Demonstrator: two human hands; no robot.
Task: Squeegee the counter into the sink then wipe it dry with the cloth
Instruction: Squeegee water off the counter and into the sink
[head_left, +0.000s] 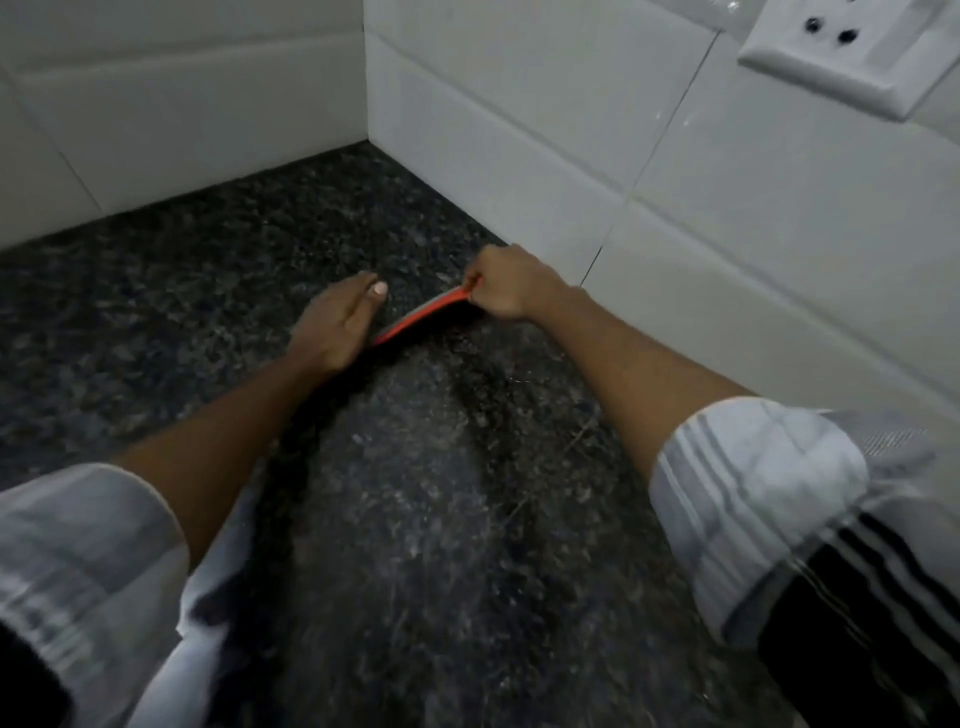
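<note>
A thin red squeegee (423, 317) with a grey edge lies across the dark speckled granite counter (208, 291), near the corner of the tiled walls. My right hand (511, 283) pinches its right end with curled fingers. My left hand (337, 325) covers its left end, fingers stretched forward and lying flat along it. The blade bows slightly upward between my hands. A wet streaked patch (426, 467) spreads on the counter below the squeegee, toward me. No sink and no cloth are in view.
White tiled walls (519, 130) meet in a corner just behind the squeegee. A white wall socket (852, 47) sits at the upper right. My rolled-up white sleeves (753, 493) fill the lower corners.
</note>
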